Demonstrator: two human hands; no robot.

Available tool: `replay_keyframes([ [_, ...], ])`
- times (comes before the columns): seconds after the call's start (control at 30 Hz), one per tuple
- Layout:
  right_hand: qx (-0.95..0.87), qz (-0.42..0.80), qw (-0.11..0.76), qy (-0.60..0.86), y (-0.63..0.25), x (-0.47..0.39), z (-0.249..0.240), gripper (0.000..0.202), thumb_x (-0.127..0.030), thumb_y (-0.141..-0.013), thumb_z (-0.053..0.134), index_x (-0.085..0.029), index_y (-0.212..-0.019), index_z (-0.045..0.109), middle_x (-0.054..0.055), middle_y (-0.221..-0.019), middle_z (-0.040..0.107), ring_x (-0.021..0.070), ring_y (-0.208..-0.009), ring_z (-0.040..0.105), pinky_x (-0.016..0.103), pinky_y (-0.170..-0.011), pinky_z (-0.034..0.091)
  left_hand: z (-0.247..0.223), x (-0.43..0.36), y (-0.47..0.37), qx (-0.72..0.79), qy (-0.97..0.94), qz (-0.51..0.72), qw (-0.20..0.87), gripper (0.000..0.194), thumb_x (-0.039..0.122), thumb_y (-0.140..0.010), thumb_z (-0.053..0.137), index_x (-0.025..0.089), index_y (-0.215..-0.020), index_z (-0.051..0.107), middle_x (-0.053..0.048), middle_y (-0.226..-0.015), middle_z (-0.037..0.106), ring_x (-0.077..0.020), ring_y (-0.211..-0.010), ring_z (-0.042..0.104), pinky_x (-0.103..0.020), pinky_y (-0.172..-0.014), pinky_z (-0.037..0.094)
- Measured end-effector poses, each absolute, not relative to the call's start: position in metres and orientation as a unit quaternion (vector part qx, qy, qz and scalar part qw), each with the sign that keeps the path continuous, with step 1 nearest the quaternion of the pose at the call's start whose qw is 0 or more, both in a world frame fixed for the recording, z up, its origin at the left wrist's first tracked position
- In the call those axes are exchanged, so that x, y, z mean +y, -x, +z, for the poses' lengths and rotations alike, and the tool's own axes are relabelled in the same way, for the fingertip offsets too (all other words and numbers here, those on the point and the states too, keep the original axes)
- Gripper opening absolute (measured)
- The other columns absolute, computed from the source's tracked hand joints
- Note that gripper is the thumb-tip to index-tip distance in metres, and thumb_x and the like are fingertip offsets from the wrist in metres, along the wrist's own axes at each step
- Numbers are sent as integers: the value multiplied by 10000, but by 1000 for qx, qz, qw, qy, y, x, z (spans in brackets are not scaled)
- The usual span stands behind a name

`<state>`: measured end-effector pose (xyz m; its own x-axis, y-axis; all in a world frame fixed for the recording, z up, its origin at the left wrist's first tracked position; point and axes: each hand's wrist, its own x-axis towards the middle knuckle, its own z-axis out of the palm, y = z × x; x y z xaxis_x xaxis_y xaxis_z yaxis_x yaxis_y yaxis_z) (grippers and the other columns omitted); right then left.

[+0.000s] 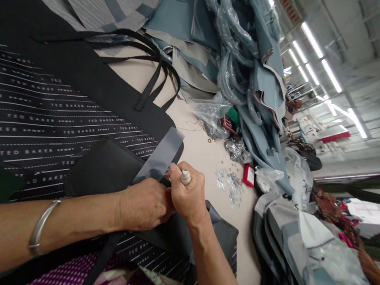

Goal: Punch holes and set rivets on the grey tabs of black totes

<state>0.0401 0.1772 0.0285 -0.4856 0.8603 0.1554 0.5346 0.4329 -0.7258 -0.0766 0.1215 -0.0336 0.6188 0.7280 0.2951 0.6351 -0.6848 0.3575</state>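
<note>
My left hand (147,205) is closed on the edge of a dark grey fabric piece (107,167), beside a shiny grey strap (161,155). Against it, my right hand (189,191) is closed round a thin tool (185,177) whose pale round end sticks out of the fist. The fingertips of both hands meet at the strap's lower end, and what lies between them is hidden. Under the fabric piece spreads a black lining (56,130) with white printed lettering.
Small metal pieces (235,187) lie scattered on the pale table (205,158), near a red box (248,175). Blue-grey bag parts with plastic-wrapped handles (237,37) are heaped behind. Black straps (152,82) curl at the upper middle. Stacked grey panels (278,236) stand at right.
</note>
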Motion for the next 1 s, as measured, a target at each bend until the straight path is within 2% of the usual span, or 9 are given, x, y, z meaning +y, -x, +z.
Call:
replay_keyframes([
  [0.17, -748, 376, 299, 457, -48, 178, 43, 338, -392, -939, 549, -199, -669, 616, -38, -514, 510, 107, -481, 442, 246, -505, 379, -24, 123, 79, 390, -889, 205, 127, 150, 190, -892, 622, 172, -1019, 700, -66, -857, 746, -250, -698, 709, -367, -537, 535],
  [0.37, -620, 448, 461, 450, -58, 176, 42, 370, -513, -902, 614, -212, -689, 583, -91, -437, 380, 84, -362, 350, 231, -387, 287, -16, 123, 81, 426, -864, 221, 150, 53, 202, -911, 606, 174, -907, 651, -47, -801, 715, -228, -657, 700, -322, -520, 500],
  [0.53, -548, 470, 483, 496, -87, 172, 23, 376, -519, -818, 712, -206, -668, 570, -118, -408, 343, 67, -323, 291, 204, -343, 257, -17, 122, 81, 430, -862, 227, 145, 18, 184, -868, 652, 181, -865, 635, -42, -783, 720, -228, -683, 705, -320, -572, 525],
  [0.67, -523, 442, 506, 524, -120, 150, 55, 407, -540, -783, 732, -217, -626, 539, -133, -407, 266, 59, -335, 218, 203, -348, 223, -17, 121, 82, 431, -863, 227, 130, 74, 175, -890, 626, 169, -960, 649, -49, -823, 735, -226, -708, 714, -311, -586, 525],
  [0.77, -583, 372, 331, 642, -149, 106, 73, 353, -519, -864, 653, -213, -693, 612, -74, -444, 413, 102, -369, 365, 228, -386, 281, -16, 121, 82, 426, -871, 219, 111, 210, 198, -908, 624, 186, -1110, 678, -48, -841, 736, -235, -725, 725, -315, -596, 533],
  [0.83, -636, 307, 135, 695, -166, 67, 67, 257, -444, -835, 690, -217, -949, 728, 4, -567, 635, 198, -502, 605, 268, -477, 409, -16, 122, 80, 424, -876, 211, 94, 262, 210, -919, 621, 206, -1171, 693, -47, -839, 732, -233, -723, 729, -313, -602, 542],
  [0.9, -653, 245, -26, 717, -176, 29, 47, 637, -381, -718, 786, -221, -1323, 667, 89, -714, 764, 345, -684, 741, 350, -583, 510, -17, 123, 79, 422, -879, 204, 85, 299, 204, -929, 605, 222, -1212, 700, -46, -849, 736, -228, -727, 736, -309, -619, 557],
  [0.93, -647, 210, -70, 730, -177, 13, 34, 814, -361, -669, 814, -214, -1437, 592, 125, -745, 784, 409, -730, 757, 396, -604, 535, -18, 124, 78, 422, -879, 204, 87, 320, 198, -934, 590, 226, -1233, 698, -48, -863, 744, -228, -729, 741, -314, -632, 568],
  [1.0, -629, 165, -102, 753, -176, -10, 12, 934, -310, -645, 805, -214, -1524, 506, 160, -755, 792, 476, -747, 758, 462, -612, 566, -23, 125, 80, 423, -875, 213, 102, 351, 199, -947, 543, 223, -1262, 697, -63, -928, 770, -242, -761, 757, -345, -676, 595],
])
